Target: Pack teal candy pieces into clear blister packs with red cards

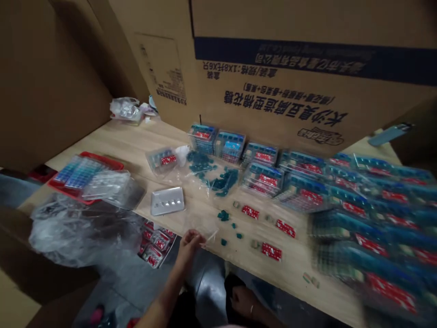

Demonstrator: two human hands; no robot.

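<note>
My left hand is closed at the table's front edge, its fingers pinching a clear plastic piece, whose exact shape is hard to make out. Just behind it lies a white tray with a row of small hollows. Small teal pieces are scattered to the right of that hand, beside red printed packets and small pale packets. Below the table edge, near my knee, my right hand has curled fingers. Whether it holds anything is hidden.
Stacks of clear packs with teal pieces and red labels fill the right side, partly blurred. A heap of teal pieces lies on plastic behind. At left are a red basket and crumpled plastic bags. Cardboard boxes wall the back.
</note>
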